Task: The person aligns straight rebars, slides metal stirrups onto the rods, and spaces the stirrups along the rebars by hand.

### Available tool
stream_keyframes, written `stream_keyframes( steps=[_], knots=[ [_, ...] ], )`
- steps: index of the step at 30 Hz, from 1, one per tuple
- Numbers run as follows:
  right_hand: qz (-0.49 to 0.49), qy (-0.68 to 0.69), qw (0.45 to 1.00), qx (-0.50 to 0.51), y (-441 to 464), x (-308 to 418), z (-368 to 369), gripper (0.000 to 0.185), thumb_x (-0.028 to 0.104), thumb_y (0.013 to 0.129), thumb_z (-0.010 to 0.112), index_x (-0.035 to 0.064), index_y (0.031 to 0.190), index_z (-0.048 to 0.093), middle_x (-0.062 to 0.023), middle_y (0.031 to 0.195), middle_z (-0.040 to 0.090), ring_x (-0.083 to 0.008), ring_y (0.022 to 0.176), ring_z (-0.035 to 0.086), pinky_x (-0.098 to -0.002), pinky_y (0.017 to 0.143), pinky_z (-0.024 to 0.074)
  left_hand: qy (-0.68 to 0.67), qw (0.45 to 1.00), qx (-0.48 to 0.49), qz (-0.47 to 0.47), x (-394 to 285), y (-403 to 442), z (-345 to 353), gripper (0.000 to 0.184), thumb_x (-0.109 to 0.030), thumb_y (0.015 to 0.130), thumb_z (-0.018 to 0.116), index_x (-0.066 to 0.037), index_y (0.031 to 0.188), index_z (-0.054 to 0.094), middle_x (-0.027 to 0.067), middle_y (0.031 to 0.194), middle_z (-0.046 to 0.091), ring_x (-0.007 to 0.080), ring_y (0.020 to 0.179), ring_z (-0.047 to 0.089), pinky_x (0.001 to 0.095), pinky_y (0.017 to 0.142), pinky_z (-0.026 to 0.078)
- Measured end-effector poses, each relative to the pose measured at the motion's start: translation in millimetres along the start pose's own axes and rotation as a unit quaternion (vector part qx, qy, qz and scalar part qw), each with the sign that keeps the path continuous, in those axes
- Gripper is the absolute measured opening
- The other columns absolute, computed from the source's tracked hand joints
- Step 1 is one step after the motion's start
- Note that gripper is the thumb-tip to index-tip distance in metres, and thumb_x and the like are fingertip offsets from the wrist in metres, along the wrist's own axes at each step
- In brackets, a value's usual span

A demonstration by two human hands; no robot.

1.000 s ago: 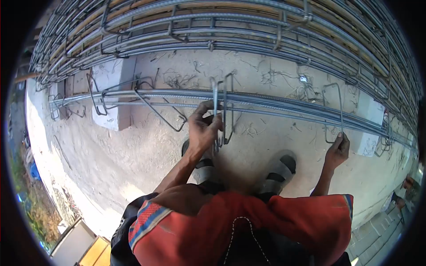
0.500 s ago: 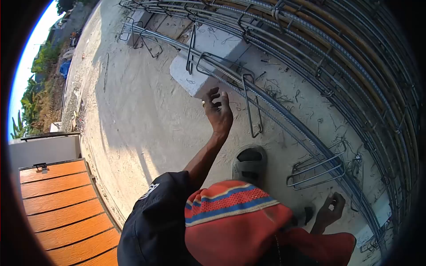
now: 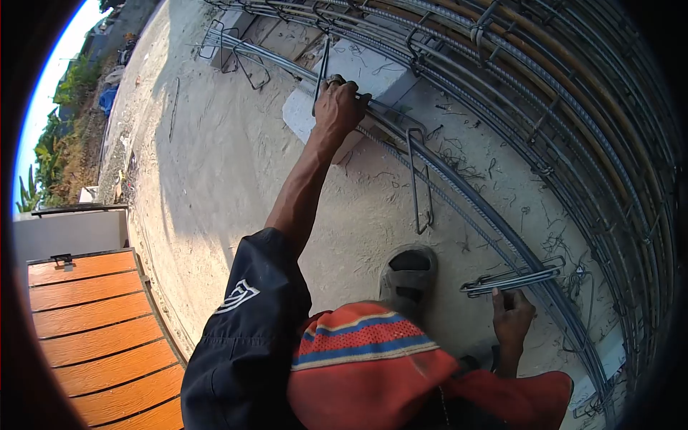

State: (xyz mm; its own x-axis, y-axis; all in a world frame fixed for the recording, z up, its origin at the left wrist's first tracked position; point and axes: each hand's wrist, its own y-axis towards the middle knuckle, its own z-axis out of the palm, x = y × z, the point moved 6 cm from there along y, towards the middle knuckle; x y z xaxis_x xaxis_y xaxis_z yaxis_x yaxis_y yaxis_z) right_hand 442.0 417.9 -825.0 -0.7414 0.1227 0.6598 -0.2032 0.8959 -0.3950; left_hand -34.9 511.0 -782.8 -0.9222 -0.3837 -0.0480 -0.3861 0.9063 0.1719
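Observation:
My left hand (image 3: 340, 107) is closed round a bent steel stirrup (image 3: 322, 63) on the bundle of long rebars (image 3: 459, 179), above a pale concrete block (image 3: 301, 115). Its fingertips are partly hidden behind the knuckles. Lower right, my right hand (image 3: 512, 312) has its thumb and curled fingers at the near edge of several stirrups (image 3: 512, 278) bunched together across the same bars; the exact grip is partly hidden. Between my hands another rectangular stirrup (image 3: 421, 183) hangs from the bars towards the ground.
A large tied rebar cage (image 3: 545, 93) curves along the right. Loose tie wire (image 3: 451, 161) litters the sandy concrete ground (image 3: 215, 165). My sandalled foot (image 3: 408, 276) is near the middle. An orange slatted panel (image 3: 93, 322) stands at lower left; a red cloth item (image 3: 365, 365) fills the bottom.
My left hand has moved up onto the bars and closed on a stirrup. My right hand has risen to the lower stirrups, which now lie closer together.

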Motion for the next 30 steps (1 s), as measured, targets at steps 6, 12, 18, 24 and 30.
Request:
stream_keyframes(
  steps=[6,12,18,24,30],
  knots=[
    [-0.108,0.006,0.993,0.042,-9.6,6.6,-22.8,0.02,0.015,0.075,0.073,0.001,0.081,0.061,-0.0089,0.063,0.062,-0.0165,0.053,0.059,-0.0298,0.053,0.0467,-0.142,0.99,-0.016,0.02,-4.6,-33.6,-7.2,0.025,-0.025,0.082,0.066,-0.001,0.089,0.062,0.0203,0.083,0.062,0.0347,0.075,0.061,0.0407,0.063,0.049],
    [-0.208,-0.185,0.955,0.106,17.5,83.9,-119.6,0.024,0.01,0.069,0.075,0.0,0.086,0.061,-0.0122,0.069,0.061,-0.0242,0.06,0.062,-0.0347,0.055,0.0485,-0.225,0.969,-0.089,-0.055,-4.1,-113.0,42.6,0.021,-0.018,0.082,0.067,-0.004,0.085,0.051,0.0159,0.072,0.062,0.0345,0.062,0.061,0.0403,0.051,0.047],
    [-0.245,-0.291,0.899,0.215,84.7,110.0,-88.6,0.036,0.015,0.068,0.077,-0.0029,0.095,0.06,-0.019,0.091,0.061,-0.0331,0.087,0.062,-0.0412,0.077,0.0489,-0.151,0.972,-0.166,-0.067,11.4,-122.0,17.1,0.036,-0.026,0.079,0.071,-0.004,0.103,0.056,0.0134,0.078,0.061,0.0294,0.071,0.061,0.0392,0.061,0.047],
    [-0.264,-0.184,0.926,0.198,119.3,108.0,-21.2,0.06,0.025,0.068,0.08,-0.0032,0.114,0.054,-0.0205,0.106,0.059,-0.0361,0.103,0.057,-0.0398,0.093,0.045,-0.13,0.956,-0.193,-0.179,62.2,-41.9,-21.9,0.05,-0.04,0.083,0.062,-0.002,0.115,0.055,0.0201,0.096,0.062,0.0375,0.092,0.059,0.0472,0.078,0.046],
    [-0.054,-0.114,0.905,0.405,130.6,64.7,26.3,0.061,0.039,0.073,0.073,-0.004,0.113,0.055,-0.021,0.096,0.062,-0.0302,0.095,0.061,-0.0383,0.086,0.0476,-0.047,0.989,-0.027,-0.136,80.2,1.7,7.6,0.048,-0.044,0.09,0.049,-0.001,0.107,0.061,0.0213,0.078,0.066,0.0352,0.074,0.067,0.0424,0.066,0.051]
  ],
)
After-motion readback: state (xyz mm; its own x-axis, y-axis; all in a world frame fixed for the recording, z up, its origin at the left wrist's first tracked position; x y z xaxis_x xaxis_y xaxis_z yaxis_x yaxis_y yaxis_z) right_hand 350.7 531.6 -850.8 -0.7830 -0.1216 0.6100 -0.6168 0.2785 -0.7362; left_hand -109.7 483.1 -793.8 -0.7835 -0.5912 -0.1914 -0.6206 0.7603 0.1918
